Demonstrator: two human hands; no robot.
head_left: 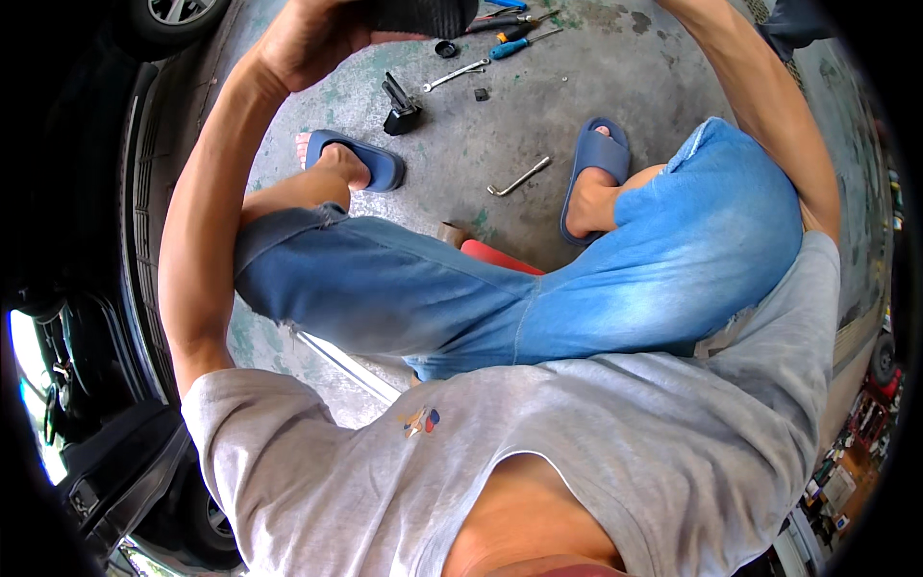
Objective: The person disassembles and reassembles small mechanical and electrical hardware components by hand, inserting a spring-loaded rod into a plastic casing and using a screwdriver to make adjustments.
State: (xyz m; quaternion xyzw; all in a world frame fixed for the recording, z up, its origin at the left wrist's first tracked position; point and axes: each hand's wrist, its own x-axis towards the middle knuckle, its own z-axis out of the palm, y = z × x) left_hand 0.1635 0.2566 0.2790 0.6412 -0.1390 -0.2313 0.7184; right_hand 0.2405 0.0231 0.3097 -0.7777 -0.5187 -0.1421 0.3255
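Fingers of the left hand meet a black part at the top edge; cropped there, so I can't tell whether they're clamped. It looks light and stiff, probably best held by its rim. Right hand's out of view! Across the room: car wheel, stained concrete floor, combination wrench, blue-handled screwdriver, workshop clutter.
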